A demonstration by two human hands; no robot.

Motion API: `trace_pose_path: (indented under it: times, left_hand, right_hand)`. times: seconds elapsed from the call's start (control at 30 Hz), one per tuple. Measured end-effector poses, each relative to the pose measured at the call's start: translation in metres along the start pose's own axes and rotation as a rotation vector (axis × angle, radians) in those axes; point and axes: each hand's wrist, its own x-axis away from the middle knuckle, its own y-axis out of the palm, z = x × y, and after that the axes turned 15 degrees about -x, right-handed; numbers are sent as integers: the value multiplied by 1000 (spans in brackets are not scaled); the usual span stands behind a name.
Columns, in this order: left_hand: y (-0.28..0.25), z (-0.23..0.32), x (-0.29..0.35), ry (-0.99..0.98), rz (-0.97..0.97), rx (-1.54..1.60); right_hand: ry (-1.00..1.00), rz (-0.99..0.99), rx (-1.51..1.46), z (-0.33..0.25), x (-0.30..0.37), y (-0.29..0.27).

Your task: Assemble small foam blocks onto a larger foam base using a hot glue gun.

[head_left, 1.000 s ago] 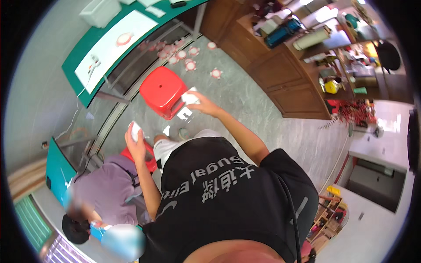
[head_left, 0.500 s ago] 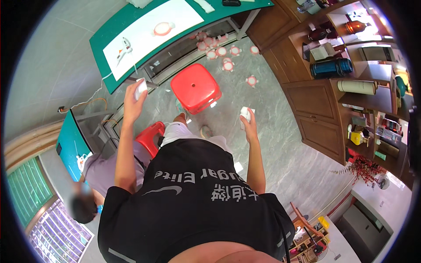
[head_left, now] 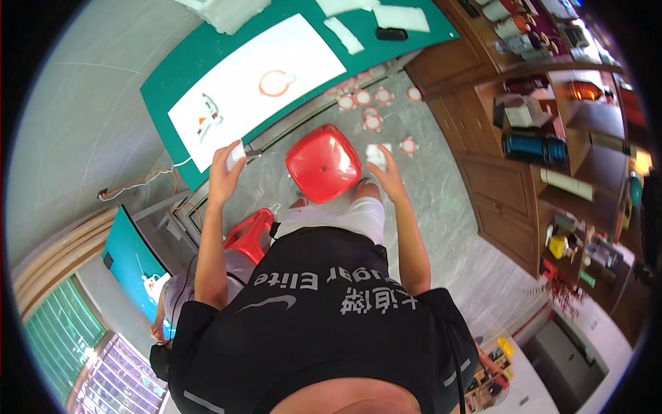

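Observation:
My left hand [head_left: 224, 178] is closed around a small white block [head_left: 235, 156], near the front edge of the green table. In my right hand [head_left: 388, 178] is a white piece [head_left: 376, 153], held just right of the red stool [head_left: 323, 160]; its exact kind is unclear. Both hands are in the air. On the table's white sheet [head_left: 303, 52] rest a white glue gun [head_left: 209, 114] and a round red-and-white piece [head_left: 274, 83].
White foam-like slabs [head_left: 402, 18] and a dark case [head_left: 392, 34] lie on the green table [head_left: 160, 114]. Several red-and-white round pieces [head_left: 372, 121] are on the floor. Wooden shelves [head_left: 483, 186] stand right. A person sits left, by another green table [head_left: 127, 265] and a red stool [head_left: 252, 233].
I have moved closer to the table, and more of its top shows. My right hand has come up beside the stool. Both hands keep their white pieces.

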Motion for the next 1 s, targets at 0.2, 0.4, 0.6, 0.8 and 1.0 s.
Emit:
trace_pose_path:
  times: [0.2, 0.4, 0.6, 0.8, 1.0]
  left_hand:
    - [49, 39, -19, -56, 76, -58]
    - [92, 106, -13, -158, 28, -72]
    - [84, 120, -11, -191, 63, -55]
    - [71, 59, -7, -206, 173, -48]
    - [92, -6, -11, -236, 403, -121]
  right_hand:
    - [167, 82, -154, 48, -53, -103]
    - [122, -102, -3, 52, -129, -188]
    - [23, -137, 4, -3, -182, -161]
    - [-570, -332, 308, -44, -235, -14]
    - [-797, -297, 592, -34, -289, 99]
